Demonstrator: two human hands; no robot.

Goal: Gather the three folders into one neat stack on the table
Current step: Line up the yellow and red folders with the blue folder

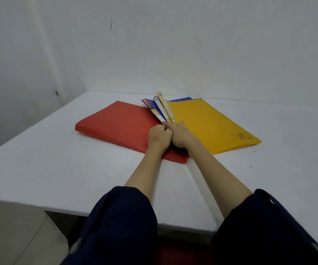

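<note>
Head view: the white table [58,159] carries all three folders fanned from one corner. The red folder [120,127] lies flat on the left, the yellow folder [207,123] on the right, the blue folder [157,107] sandwiched between. The left hand [159,137] and right hand [181,135], touching, pinch their spines, probably to square them.

TEXT: none legible | yellow folder [207,123]: dark printed mark near its right corner, too blurred to read | spine labels [163,109]: print present, unreadable
</note>
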